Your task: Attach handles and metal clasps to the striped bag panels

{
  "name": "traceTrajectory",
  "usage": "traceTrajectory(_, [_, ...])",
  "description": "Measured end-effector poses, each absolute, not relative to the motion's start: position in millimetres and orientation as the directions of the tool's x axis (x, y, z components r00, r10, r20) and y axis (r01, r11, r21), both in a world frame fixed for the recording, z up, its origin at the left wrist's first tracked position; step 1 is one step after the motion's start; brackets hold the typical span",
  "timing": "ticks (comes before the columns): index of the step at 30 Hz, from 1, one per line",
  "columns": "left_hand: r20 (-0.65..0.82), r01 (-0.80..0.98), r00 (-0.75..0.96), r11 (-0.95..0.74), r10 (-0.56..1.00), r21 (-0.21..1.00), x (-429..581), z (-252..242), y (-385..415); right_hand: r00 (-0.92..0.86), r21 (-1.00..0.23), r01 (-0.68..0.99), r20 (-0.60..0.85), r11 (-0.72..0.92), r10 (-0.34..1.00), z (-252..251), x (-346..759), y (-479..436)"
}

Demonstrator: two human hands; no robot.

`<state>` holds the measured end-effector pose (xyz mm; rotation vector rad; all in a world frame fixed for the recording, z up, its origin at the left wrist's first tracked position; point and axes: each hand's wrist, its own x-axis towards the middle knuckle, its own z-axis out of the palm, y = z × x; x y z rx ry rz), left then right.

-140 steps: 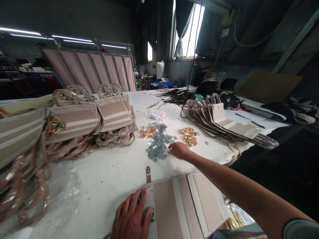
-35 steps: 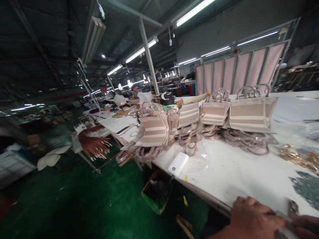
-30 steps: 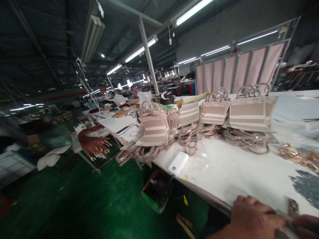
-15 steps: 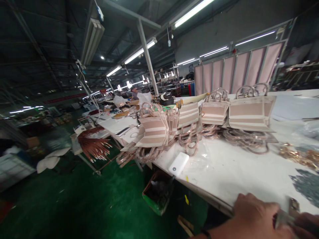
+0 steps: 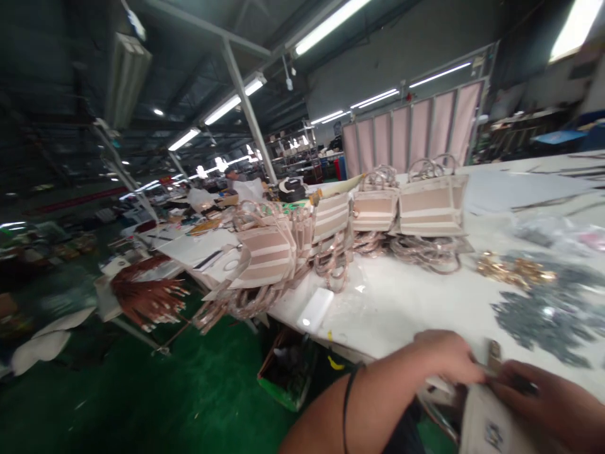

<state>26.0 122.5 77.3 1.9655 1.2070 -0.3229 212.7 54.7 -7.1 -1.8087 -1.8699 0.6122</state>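
Note:
At the lower right, a beige handbag (image 5: 489, 416) with a small metal fitting on its face is partly in view, cut off by the frame's bottom edge. My left hand (image 5: 447, 356) reaches across to the bag's top edge, fingers closed on it. On the other side of that edge is my right hand (image 5: 539, 391), with thumb and fingers pinched on the bag close to the left fingertips. Between the hands a small metal piece (image 5: 494, 354) sticks up; whether it is attached to the bag I cannot tell. A dark band circles my left arm.
Striped bags (image 5: 432, 208) with plastic-wrapped handles stand along the white table (image 5: 401, 302). Gold fittings (image 5: 515, 270) and small grey pieces (image 5: 543, 321) lie to the right. A white power bank-like block (image 5: 316, 309) rests by the table edge, above a floor box (image 5: 283, 372). Brown straps (image 5: 146, 290) hang left.
My view has turned right, so the table's contents sit further left. More of my left arm, both hands and the beige handbag have come into sight.

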Motion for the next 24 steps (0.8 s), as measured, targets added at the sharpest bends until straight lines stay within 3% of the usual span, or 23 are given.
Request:
traceTrajectory(2, [-0.603,0.835,0.469,-0.102,0.645,0.540,25.7,87.5,114.6,-0.055,-0.671,0.741,-0.073,-0.008,0.996,21.0,206.1,44.1])
traceTrajectory(6, [-0.526,0.790,0.535,-0.169,0.661,0.590,33.2,72.8,136.1,0.000,-0.639,0.765,-0.123,-0.079,0.992,55.7,203.9,56.8])
traceTrajectory(8, [-0.509,0.773,0.551,-0.174,0.661,0.610,40.7,59.1,150.4,0.030,-0.695,0.710,-0.134,-0.115,0.991,64.0,211.1,63.7])
traceTrajectory(11, [-0.517,0.764,0.553,-0.150,0.654,0.628,44.6,50.6,157.1,0.128,-0.882,0.469,0.013,-0.049,0.992,81.9,218.7,57.8])
traceTrajectory(14, [-0.521,0.759,0.544,-0.121,0.657,0.640,42.1,51.3,155.5,0.294,-0.987,0.072,0.158,0.143,0.943,96.7,218.3,50.6])
traceTrajectory(18, [-0.521,0.752,0.536,-0.095,0.665,0.652,40.7,49.8,155.6,0.465,-0.891,-0.288,0.192,0.352,0.864,91.6,206.4,59.3])
traceTrajectory(24, [-0.521,0.743,0.517,-0.054,0.679,0.667,39.4,40.9,157.6,0.574,-0.841,-0.375,0.119,0.390,0.810,67.4,198.5,69.9])
